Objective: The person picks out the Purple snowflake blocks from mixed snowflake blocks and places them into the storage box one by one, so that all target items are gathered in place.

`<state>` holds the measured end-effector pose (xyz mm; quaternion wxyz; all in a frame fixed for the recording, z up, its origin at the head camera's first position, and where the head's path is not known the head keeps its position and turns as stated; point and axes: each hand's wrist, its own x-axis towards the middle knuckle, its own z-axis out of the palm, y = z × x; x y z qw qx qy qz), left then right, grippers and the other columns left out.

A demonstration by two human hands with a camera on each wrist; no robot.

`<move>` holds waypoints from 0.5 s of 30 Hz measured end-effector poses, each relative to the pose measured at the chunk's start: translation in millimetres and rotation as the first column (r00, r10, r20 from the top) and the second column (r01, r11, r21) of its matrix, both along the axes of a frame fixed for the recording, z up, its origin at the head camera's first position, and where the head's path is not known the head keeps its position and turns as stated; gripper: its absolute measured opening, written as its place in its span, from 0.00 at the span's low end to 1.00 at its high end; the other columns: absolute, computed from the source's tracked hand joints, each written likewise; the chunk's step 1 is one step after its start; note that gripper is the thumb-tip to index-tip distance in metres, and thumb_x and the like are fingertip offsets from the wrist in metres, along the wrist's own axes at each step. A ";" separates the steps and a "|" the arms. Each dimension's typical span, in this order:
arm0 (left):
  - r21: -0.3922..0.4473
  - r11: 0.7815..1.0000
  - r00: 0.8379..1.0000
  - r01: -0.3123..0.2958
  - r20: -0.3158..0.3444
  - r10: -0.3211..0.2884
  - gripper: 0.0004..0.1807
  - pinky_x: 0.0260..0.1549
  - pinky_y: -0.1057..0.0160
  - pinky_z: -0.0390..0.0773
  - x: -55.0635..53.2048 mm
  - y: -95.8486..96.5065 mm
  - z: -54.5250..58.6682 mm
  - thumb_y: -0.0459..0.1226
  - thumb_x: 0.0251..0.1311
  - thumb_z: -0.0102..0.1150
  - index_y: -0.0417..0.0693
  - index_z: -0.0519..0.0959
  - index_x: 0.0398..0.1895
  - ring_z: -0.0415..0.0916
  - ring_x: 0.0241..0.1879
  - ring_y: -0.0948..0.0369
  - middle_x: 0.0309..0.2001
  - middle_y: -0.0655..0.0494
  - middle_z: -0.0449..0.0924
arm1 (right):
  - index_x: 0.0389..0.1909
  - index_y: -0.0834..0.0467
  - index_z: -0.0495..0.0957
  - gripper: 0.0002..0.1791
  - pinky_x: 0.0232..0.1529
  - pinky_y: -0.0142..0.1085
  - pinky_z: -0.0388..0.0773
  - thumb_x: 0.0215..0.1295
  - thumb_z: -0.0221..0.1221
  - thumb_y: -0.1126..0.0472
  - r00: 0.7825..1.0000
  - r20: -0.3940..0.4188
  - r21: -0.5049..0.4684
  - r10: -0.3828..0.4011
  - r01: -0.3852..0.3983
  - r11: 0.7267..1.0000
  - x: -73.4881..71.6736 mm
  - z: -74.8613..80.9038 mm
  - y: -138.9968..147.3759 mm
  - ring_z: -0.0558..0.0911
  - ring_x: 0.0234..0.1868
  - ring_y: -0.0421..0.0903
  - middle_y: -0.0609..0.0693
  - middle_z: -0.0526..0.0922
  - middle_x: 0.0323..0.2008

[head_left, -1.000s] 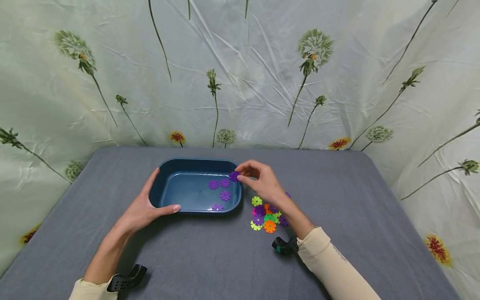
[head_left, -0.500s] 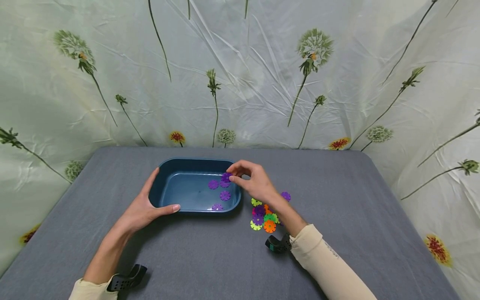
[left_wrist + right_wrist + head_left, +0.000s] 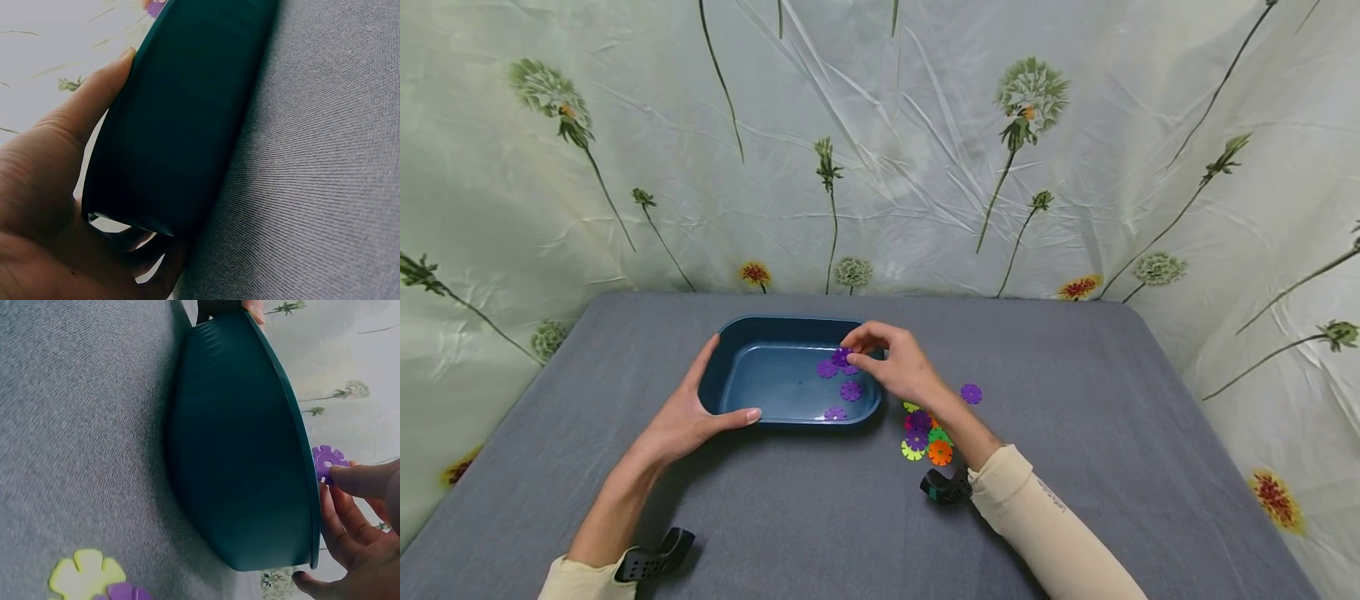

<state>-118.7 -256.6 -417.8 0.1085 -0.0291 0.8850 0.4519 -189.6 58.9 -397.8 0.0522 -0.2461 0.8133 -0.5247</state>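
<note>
A dark blue rectangular plastic basin (image 3: 767,387) with rounded corners sits on the table. My left hand (image 3: 688,408) grips its left end, thumb over the front rim and fingers around the outer side. Over the basin's right part, my right hand (image 3: 898,362) pinches a purple notched plastic disc (image 3: 328,461) between thumb and fingertips. Several purple discs (image 3: 851,391) lie on the basin floor below. Near my right forearm a small pile of notched discs (image 3: 940,452) in orange, green, yellow, pink and purple lies on the cloth, partly hidden by the arm.
A grey cloth (image 3: 820,517) covers the table. One purple disc (image 3: 972,393) lies apart, right of the pile. Black wrist straps (image 3: 655,557) are on both wrists. Behind the table hangs a pale curtain (image 3: 910,167) printed with dandelions.
My right hand has moved left over the basin with the pinched purple disc, uncovering the lone purple disc on the cloth. The left hand and basin have stayed put.
</note>
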 end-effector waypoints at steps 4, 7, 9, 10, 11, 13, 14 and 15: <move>0.001 1.000 1.000 0.000 0.000 0.000 0.74 0.68 0.21 0.52 0.3 -0.2 0.2 0.51 0.53 0.79 0.73 0.26 0.84 0.41 0.80 0.29 0.85 0.35 0.30 | 0.48 0.57 0.85 0.08 0.45 0.40 0.81 0.71 0.65 0.66 1.000 -0.013 0.007 0.006 -0.006 1.000 -0.3 -0.1 -4.4 0.84 0.43 0.44 0.54 0.88 0.44; -0.004 1.000 1.000 0.001 -0.003 -0.001 0.74 0.69 0.21 0.52 0.4 0.3 0.6 0.52 0.53 0.79 0.72 0.26 0.84 0.40 0.80 0.29 0.85 0.35 0.30 | 0.48 0.58 0.85 0.08 0.46 0.44 0.82 0.70 0.65 0.66 1.000 -0.018 0.008 0.007 -0.007 1.000 -0.5 -0.1 -8.1 0.84 0.42 0.45 0.55 0.88 0.43; -0.006 1.000 1.000 -0.001 -0.002 0.001 0.74 0.69 0.20 0.51 0.0 0.8 0.7 0.51 0.53 0.79 0.72 0.26 0.84 0.40 0.80 0.28 0.85 0.35 0.30 | 0.47 0.58 0.86 0.08 0.46 0.45 0.82 0.70 0.66 0.67 1.000 -0.018 0.008 0.009 -0.009 1.000 -0.9 -0.2 -10.5 0.84 0.41 0.45 0.55 0.88 0.42; -0.009 1.000 1.000 -0.003 -0.002 0.003 0.74 0.69 0.20 0.51 -0.1 1.0 0.8 0.52 0.53 0.79 0.71 0.26 0.85 0.40 0.80 0.28 0.85 0.35 0.30 | 0.47 0.58 0.86 0.08 0.46 0.46 0.82 0.70 0.66 0.67 1.000 -0.018 0.008 0.011 -0.011 1.000 -1.1 -0.4 -11.5 0.84 0.41 0.44 0.55 0.88 0.42; -0.009 1.000 1.000 -0.004 -0.001 0.004 0.74 0.69 0.20 0.51 -0.3 1.1 0.7 0.52 0.52 0.79 0.71 0.26 0.85 0.39 0.80 0.28 0.85 0.35 0.30 | 0.47 0.58 0.86 0.08 0.46 0.46 0.82 0.69 0.66 0.67 1.000 -0.018 0.008 0.013 -0.013 1.000 -1.4 -0.7 -12.5 0.84 0.41 0.44 0.55 0.88 0.41; -0.008 1.000 1.000 -0.005 0.003 0.005 0.74 0.69 0.20 0.51 -0.5 1.0 0.6 0.52 0.53 0.79 0.71 0.26 0.85 0.39 0.80 0.28 0.85 0.35 0.30 | 0.47 0.58 0.86 0.08 0.45 0.45 0.82 0.69 0.66 0.66 1.000 -0.017 0.014 0.015 -0.015 1.000 -1.9 -1.6 -14.0 0.84 0.40 0.44 0.55 0.88 0.41; -0.009 1.000 1.000 -0.007 0.005 0.007 0.74 0.69 0.20 0.51 -0.5 1.0 0.7 0.51 0.53 0.79 0.71 0.26 0.84 0.39 0.80 0.28 0.85 0.35 0.30 | 0.47 0.58 0.86 0.08 0.44 0.43 0.81 0.69 0.67 0.66 1.000 -0.018 0.018 0.017 -0.016 1.000 -2.2 -2.1 -14.7 0.84 0.40 0.44 0.55 0.88 0.40; -0.009 1.000 1.000 -0.008 0.007 0.008 0.74 0.69 0.20 0.51 -0.3 1.0 0.8 0.52 0.53 0.79 0.71 0.26 0.84 0.39 0.80 0.28 0.85 0.35 0.29 | 0.46 0.57 0.86 0.08 0.44 0.42 0.81 0.69 0.67 0.66 1.000 -0.017 0.023 0.018 -0.018 1.000 -2.2 -2.6 -15.3 0.85 0.41 0.44 0.54 0.88 0.40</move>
